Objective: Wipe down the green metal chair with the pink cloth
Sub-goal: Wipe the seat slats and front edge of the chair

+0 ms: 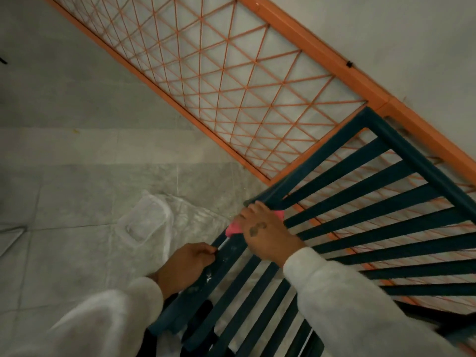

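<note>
The dark green metal chair (381,222) fills the lower right, its flat slats fanning out from a frame bar that has white specks on it. My right hand (268,233) presses the pink cloth (234,228) onto that frame bar where the slats meet it; only small pink bits show beside my fingers. My left hand (188,264) grips the outer edge of the same bar, lower down and to the left. Both arms wear pale fleece sleeves.
An orange metal frame with a diamond wire mesh (231,81) leans against the pale wall behind the chair. A clear plastic tub (144,222) lies on crinkled plastic sheeting on the grey tiled floor, left of my hands.
</note>
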`<state>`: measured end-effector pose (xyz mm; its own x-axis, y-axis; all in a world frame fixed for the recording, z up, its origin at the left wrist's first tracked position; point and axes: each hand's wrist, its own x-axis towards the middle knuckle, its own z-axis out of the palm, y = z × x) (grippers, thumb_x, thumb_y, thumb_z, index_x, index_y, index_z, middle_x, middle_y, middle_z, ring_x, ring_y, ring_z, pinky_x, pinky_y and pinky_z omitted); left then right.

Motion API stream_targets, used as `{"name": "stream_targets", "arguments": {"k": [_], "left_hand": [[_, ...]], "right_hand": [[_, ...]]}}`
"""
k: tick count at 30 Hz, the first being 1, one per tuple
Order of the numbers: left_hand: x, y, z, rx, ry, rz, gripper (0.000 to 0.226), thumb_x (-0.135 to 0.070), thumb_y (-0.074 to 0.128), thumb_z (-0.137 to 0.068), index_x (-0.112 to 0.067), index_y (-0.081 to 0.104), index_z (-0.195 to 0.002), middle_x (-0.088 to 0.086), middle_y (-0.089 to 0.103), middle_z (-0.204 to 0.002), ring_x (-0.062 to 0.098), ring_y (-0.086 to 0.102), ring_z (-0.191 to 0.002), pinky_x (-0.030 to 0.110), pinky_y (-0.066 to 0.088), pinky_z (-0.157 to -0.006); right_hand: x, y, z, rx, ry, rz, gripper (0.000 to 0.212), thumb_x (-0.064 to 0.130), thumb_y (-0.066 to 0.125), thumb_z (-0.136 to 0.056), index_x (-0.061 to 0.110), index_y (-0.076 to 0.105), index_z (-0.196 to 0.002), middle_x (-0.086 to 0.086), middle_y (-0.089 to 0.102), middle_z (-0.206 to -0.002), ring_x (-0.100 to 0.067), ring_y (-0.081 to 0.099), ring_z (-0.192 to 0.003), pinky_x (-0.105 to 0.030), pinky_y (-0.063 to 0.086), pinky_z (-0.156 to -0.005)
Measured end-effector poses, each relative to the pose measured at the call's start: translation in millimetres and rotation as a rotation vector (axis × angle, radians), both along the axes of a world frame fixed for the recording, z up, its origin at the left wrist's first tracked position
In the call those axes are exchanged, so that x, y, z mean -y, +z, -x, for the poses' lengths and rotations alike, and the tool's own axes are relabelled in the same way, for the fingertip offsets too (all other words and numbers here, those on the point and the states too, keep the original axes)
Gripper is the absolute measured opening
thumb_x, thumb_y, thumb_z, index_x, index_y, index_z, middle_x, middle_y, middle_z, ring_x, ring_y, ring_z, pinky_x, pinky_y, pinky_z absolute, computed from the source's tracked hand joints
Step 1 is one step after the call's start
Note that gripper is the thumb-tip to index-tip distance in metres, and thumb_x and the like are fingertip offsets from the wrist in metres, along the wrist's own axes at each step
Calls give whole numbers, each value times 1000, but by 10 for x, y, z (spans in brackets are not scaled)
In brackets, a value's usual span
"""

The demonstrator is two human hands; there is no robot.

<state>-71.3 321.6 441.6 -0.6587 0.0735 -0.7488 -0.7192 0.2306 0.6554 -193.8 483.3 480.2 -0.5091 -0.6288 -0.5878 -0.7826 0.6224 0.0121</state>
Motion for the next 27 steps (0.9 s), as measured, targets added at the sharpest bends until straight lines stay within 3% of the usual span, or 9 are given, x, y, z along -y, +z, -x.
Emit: {"name": "stream_targets", "arguments": {"k": [3,5,8,13,17,19,23,24,27], "left_hand": [[79,-15,-152,53,61,-70,20,-32,56,-93,-22,74,-93,-1,75,-88,17,71,-86,34,54,-89],[159,-18,-286,113,124,-118,30,-44,55,-93,-23,73,-83,-4,74,-78,16,69,-79,33,53,-82],[233,-33,-439,211,186,-118,49,-59,46,-92,-20,75,-90,-5,74,-83,12,67,-83,25,48,-77],[299,-51,-603,303,281,-167,68,-72,38,-85,-17,75,-102,0,75,-102,17,68,-99,29,48,-94],[284,26,-597,323,320,-192,70,-74,34,-85,-18,74,-97,2,73,-104,18,66,-100,27,47,-89],[280,82,-584,322,313,-211,73,-74,31,-86,-16,75,-94,3,74,-100,18,67,-96,25,47,-82],[262,130,-585,296,322,-206,77,-74,30,-86,-13,76,-83,-3,70,-73,8,63,-68,24,44,-71],[267,133,-597,295,308,-214,76,-75,29,-85,-14,75,-84,-4,70,-75,8,63,-70,23,44,-73],[298,93,-646,322,271,-232,80,-80,29,-81,-18,72,-107,0,71,-110,13,65,-102,28,44,-98]], "right_hand": [[-48,18,-254,124,33,194,59,2,54,-84,18,46,-140,-3,46,-143,-27,35,-133,-40,10,-123],[-136,117,-110,173,30,226,74,-8,50,-80,24,41,-146,3,39,-151,-21,28,-141,-32,-6,-120],[-324,195,372,19,-17,135,81,-9,49,-78,31,37,-148,7,36,-155,-17,24,-145,-37,-12,-118],[-302,32,335,-162,-137,132,71,-1,54,-77,24,41,-142,0,39,-150,-26,20,-146,-45,-7,-120],[-156,-236,-699,-71,-176,301,86,-5,36,-79,16,9,-158,-6,3,-166,-33,-9,-152,-50,-7,-122],[-73,-330,-1214,-9,-221,390,87,-8,27,-78,15,3,-158,-6,-6,-166,-32,-15,-151,-50,-5,-121],[-6,-413,-1569,66,-142,430,90,-7,31,-76,17,3,-158,-4,-8,-166,-29,-13,-152,-50,-2,-124],[-51,-405,-1478,59,-79,432,93,-9,32,-75,19,1,-158,-2,-9,-166,-27,-14,-152,-49,-2,-124],[-250,-395,-988,-44,-30,406,99,-18,32,-74,22,-1,-158,-1,-8,-166,-27,-13,-152,-53,3,-123]]}}
